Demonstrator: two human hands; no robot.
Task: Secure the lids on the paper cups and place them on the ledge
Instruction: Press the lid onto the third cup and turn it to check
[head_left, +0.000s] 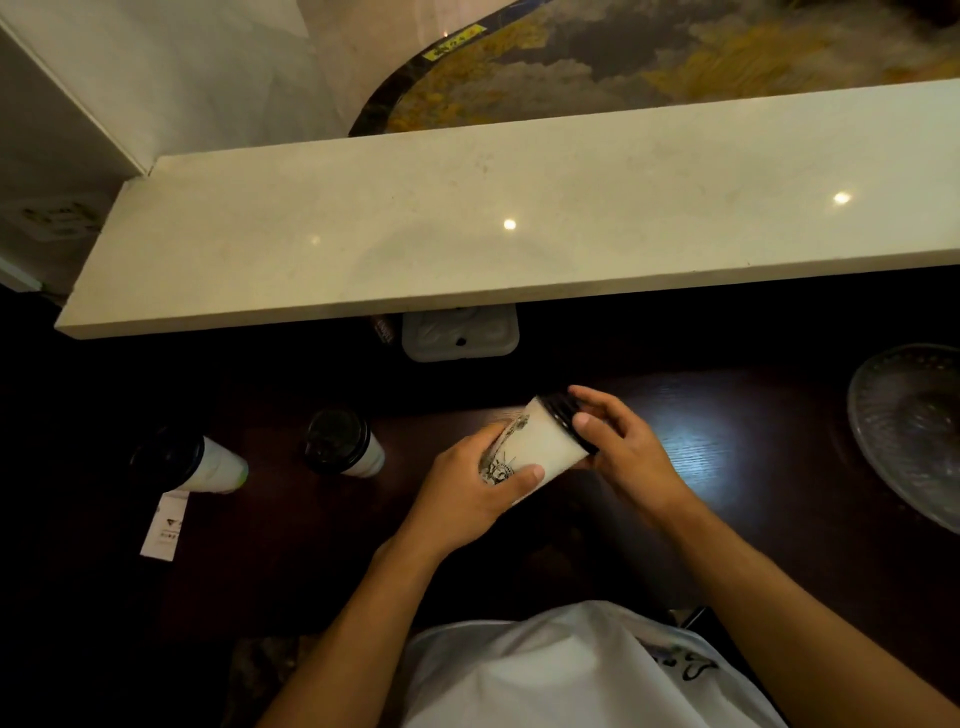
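Note:
I hold a white paper cup (540, 441) with a black drawing on it, tilted so its top points right. My left hand (478, 488) grips the cup's lower body. A black lid (563, 415) sits on the cup's mouth, and my right hand (623, 447) has its fingers around that lid. Two more white cups with black lids stand on the dark counter to the left, one (343, 444) near the middle and one (192, 462) farther left. The pale stone ledge (519, 228) runs across above the counter with nothing on it.
A glass dish (914, 431) lies at the right edge of the dark wooden counter (727, 467). A grey wall socket (460, 335) sits under the ledge. A paper slip (163, 527) hangs at the left. A white wall corner (78, 104) closes off the ledge's left end.

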